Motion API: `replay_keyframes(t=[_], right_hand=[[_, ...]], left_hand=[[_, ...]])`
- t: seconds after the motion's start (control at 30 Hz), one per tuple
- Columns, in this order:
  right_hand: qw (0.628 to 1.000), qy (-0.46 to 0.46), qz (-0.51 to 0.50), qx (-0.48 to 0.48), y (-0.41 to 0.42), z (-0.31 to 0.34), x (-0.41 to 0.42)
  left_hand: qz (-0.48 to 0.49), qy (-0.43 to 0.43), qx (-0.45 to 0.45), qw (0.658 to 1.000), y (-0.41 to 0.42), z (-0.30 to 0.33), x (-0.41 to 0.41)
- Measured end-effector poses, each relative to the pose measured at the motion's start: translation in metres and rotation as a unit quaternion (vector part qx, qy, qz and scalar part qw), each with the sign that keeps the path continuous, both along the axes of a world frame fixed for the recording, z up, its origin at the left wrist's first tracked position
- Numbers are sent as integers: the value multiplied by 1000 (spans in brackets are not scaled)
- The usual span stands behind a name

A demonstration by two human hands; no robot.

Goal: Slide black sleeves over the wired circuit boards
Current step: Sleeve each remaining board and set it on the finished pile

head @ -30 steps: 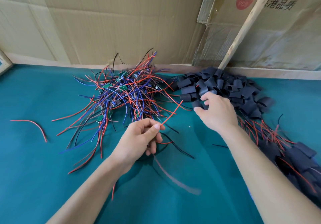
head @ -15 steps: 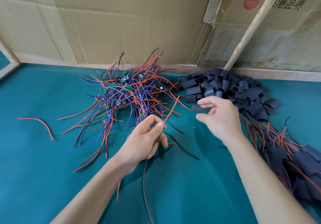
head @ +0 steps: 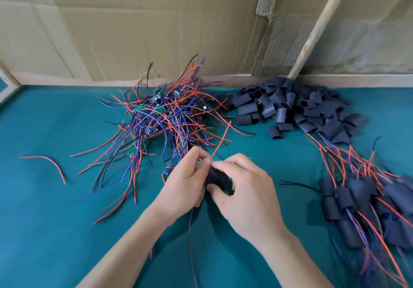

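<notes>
My two hands meet at the middle of the green table. My right hand (head: 245, 189) grips a black sleeve (head: 218, 179) between thumb and fingers. My left hand (head: 186, 181) pinches the wires of a wired circuit board; a red wire (head: 220, 141) sticks up from the fingertips and the board itself is hidden by the hands. A tangle of wired circuit boards (head: 163, 117) with red, blue and black wires lies behind my left hand. A heap of loose black sleeves (head: 290, 106) lies at the back right.
Sleeved boards (head: 366, 207) with trailing wires are piled at the right edge. A single red wire (head: 48, 163) lies alone at the left. Cardboard sheets (head: 134, 23) and a leaning wooden stick (head: 312, 32) wall off the back of the green table (head: 55, 231).
My right hand has come back from the sleeve heap with one black sleeve and joined my left hand. My left hand kept its wires and shifted slightly towards me.
</notes>
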State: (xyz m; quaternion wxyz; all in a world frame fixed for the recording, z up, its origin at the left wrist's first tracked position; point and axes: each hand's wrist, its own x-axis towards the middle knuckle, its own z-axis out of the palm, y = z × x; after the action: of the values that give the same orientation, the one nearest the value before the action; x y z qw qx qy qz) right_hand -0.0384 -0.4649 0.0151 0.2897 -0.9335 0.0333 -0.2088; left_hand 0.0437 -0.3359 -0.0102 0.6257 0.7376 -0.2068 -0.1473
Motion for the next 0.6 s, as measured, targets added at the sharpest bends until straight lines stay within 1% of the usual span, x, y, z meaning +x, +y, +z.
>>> replay_keyframes(t=[0.03, 0.1, 0.2, 0.23, 0.3, 0.37, 0.4, 0.43, 0.47, 0.5, 0.53, 0.6], right_hand=[[1000, -9, -17, -20, 3, -1, -2], [999, -24, -24, -24, 5, -4, -4], [999, -39, 3, 29, -2, -2, -2], [997, -53, -4, 50, -7, -1, -1], [989, -80, -53, 114, -20, 2, 0], [965, -86, -114, 220, -33, 5, 2], [940, -89, -129, 303, -39, 7, 3], [902, -95, -136, 399, -45, 9, 3], [854, -97, -135, 492, -51, 12, 3], [810, -98, -127, 564, -56, 15, 2], [776, -98, -120, 612, -60, 17, 2], [731, -85, -116, 666, -66, 19, 2]], left_hand=[[4, -13, 10, 1000, -1, -3, -1], [7, -31, 19, 999, -2, -6, -2], [-3, -48, 9, 999, -1, -5, -4], [-9, -52, 4, 999, -1, -4, -4], [-28, -63, 3, 998, -1, -2, -5], [-50, -78, 15, 996, -1, 0, -7], [-59, -92, 21, 994, -1, 1, -9], [-68, -110, 26, 991, -1, 2, -10], [-75, -127, 31, 989, -1, 4, -12], [-81, -140, 37, 986, -2, 5, -15], [-87, -151, 45, 984, -2, 6, -17], [-94, -170, 67, 979, -3, 5, -19]])
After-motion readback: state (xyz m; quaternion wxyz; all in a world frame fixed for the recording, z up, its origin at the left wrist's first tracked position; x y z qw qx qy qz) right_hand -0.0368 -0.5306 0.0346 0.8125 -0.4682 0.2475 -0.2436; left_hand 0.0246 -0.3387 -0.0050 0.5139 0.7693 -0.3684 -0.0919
